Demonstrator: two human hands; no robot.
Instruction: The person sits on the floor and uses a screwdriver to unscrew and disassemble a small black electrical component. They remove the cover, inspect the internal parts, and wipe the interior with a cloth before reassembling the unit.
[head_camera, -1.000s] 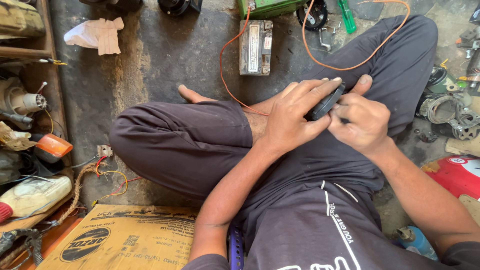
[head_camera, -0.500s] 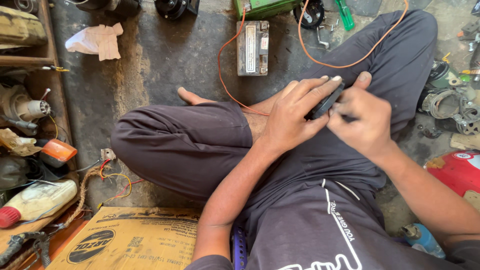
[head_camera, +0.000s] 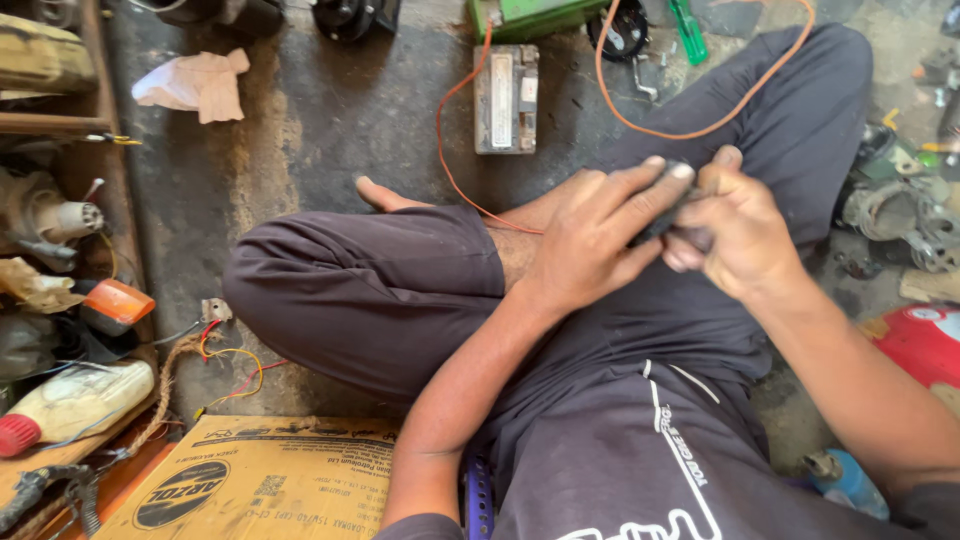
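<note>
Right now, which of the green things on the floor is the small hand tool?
The slim green tool beside the black round part; the other, the green box, is broad and holds the orange wire.

The person wears dark purplish-grey trousers (head_camera: 360, 290) and a matching dark shirt (head_camera: 620, 450) with white line markings and white lettering. Both forearms, the left hand (head_camera: 590, 240), the right hand (head_camera: 735, 235) and one foot (head_camera: 385, 195) are bare; sleeves appear short.
</note>
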